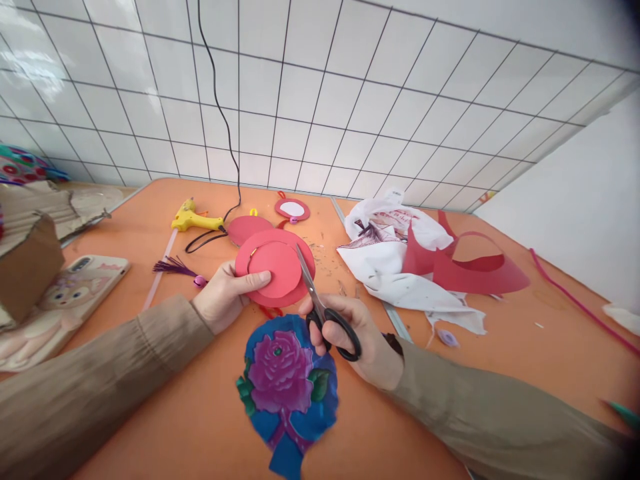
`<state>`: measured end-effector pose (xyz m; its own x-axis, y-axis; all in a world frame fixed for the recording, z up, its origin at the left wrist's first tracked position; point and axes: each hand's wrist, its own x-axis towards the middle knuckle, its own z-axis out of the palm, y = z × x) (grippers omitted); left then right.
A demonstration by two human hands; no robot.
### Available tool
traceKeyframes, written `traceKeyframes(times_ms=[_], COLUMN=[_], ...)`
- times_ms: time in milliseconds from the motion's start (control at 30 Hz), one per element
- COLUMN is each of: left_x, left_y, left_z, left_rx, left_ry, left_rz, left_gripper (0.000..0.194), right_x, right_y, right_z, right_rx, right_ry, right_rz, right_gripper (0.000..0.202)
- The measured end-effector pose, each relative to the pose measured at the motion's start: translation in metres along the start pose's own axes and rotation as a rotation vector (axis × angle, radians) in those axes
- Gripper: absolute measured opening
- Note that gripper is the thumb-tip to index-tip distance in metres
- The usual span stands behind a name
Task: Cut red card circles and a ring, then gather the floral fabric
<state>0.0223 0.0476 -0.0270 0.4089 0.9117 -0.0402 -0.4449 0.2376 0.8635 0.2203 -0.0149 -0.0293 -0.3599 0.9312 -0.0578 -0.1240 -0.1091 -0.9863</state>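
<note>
My left hand (pixel 223 297) grips a round red paper disc (pixel 277 269) by its left side, thumb on top. A smaller circle shows on the disc, with a curved cut line at its upper left. In my right hand (pixel 365 337) are black-handled scissors (pixel 319 307), fingers through the loops. Their closed-looking blades lie along the disc's right side. Below both hands, a blue fabric piece with a purple flower (pixel 283 380) lies on the orange table (pixel 195 407). Behind the disc sits another red oval (pixel 250 229) with a yellow loop.
A yellow glue gun (pixel 197 217) with a black cord rests at the back left. A purple tassel (pixel 175 267), a phone (pixel 75 300) and a cardboard box (pixel 30 260) are left. White cloth (pixel 400 267) and red paper scraps (pixel 475 270) lie right. A small red-rimmed oval (pixel 293 209) is behind.
</note>
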Motion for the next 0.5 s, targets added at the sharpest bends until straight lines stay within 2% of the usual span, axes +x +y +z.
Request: traceKeyframes(times_ms=[500], left_x=[0.0004], left_y=[0.002], left_z=[0.0005], left_rx=[0.025], left_ry=[0.061], left_rz=[0.01], left_gripper=[0.024], right_x=[0.0], right_y=[0.0], right_z=[0.0003], right_rx=[-0.027], right_ry=[0.007], right_rz=[-0.034], right_gripper=[0.05])
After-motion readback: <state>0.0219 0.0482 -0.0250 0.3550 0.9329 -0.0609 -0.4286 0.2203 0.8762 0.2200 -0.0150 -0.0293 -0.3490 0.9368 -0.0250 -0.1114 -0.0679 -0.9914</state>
